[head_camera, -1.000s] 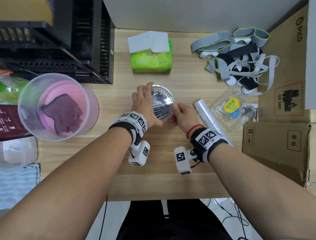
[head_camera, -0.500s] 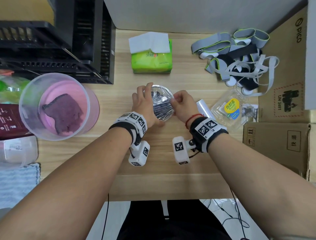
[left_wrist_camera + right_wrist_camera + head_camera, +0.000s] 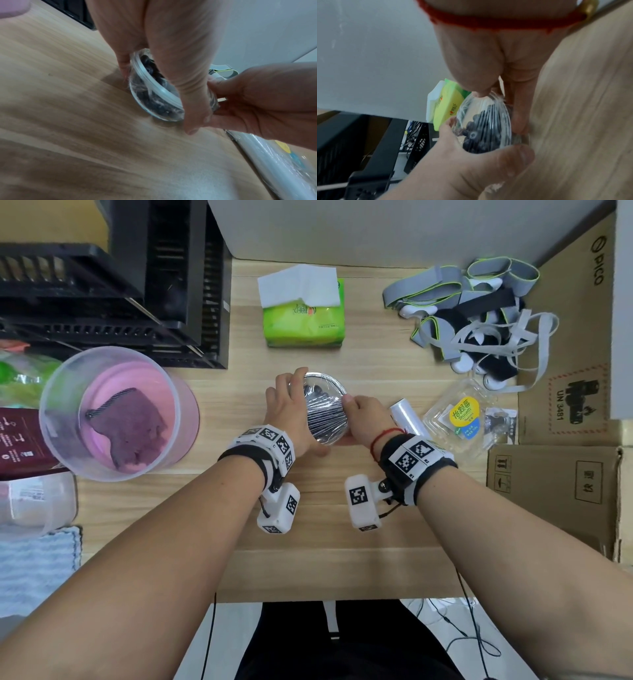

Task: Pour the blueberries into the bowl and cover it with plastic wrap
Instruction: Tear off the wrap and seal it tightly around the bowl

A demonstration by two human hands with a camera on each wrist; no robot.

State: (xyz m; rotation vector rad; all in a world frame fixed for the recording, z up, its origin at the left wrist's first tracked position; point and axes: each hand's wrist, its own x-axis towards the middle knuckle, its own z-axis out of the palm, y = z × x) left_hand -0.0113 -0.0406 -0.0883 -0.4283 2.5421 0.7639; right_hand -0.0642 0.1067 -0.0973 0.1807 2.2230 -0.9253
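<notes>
A small glass bowl (image 3: 322, 375) stands on the wooden table, filled with dark blueberries (image 3: 317, 390). Wrinkled plastic wrap (image 3: 327, 416) is stretched over its top. My left hand (image 3: 287, 409) curls round the bowl's left side, its thumb at the near wall of the bowl (image 3: 154, 106). My right hand (image 3: 364, 419) pinches the wrap against the right rim, thumb on top and fingers (image 3: 518, 108) down the outer wall. The blueberries (image 3: 476, 136) show through the film. The plastic wrap roll (image 3: 406, 414) lies just right of my right hand.
An empty clear blueberry box (image 3: 462, 416) lies right of the roll. Behind the bowl stands a green tissue pack (image 3: 303, 320). A tangle of grey straps (image 3: 479, 313) lies back right, cardboard boxes (image 3: 555, 491) right, a clear tub with a purple cloth (image 3: 116, 412) left, black crates (image 3: 113, 285) back left.
My right hand has slid from the bowl's near edge round to its right rim, along the wrap. My left hand has stayed on the bowl's left side.
</notes>
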